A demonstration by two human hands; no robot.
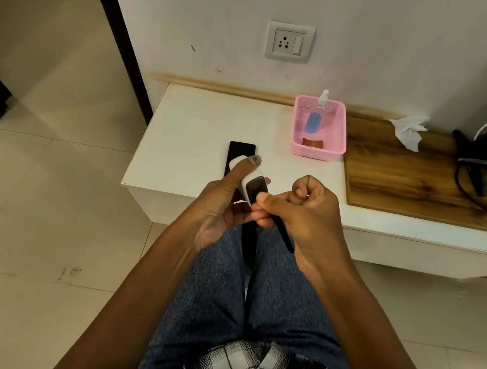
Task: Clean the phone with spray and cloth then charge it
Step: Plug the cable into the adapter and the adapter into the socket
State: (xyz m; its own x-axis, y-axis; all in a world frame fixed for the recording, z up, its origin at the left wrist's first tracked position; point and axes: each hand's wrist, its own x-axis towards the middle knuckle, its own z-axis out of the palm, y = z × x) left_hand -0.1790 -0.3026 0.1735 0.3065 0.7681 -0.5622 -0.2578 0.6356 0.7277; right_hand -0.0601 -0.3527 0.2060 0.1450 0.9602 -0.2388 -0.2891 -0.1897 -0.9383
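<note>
Left hand fingers curled gripping, right hand pinching, forearms converging

white table, phone, pink basket, tissue

Bare forearms, green nail polish on left hand, blue jeans, black-and-white checked shirt

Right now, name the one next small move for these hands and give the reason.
Probably push the cable plug fully into the white charger adapter. The left hand grips the adapter, the right hand pinches the plug at its dark port, while the phone lies unplugged and the wall socket stands empty.
</note>
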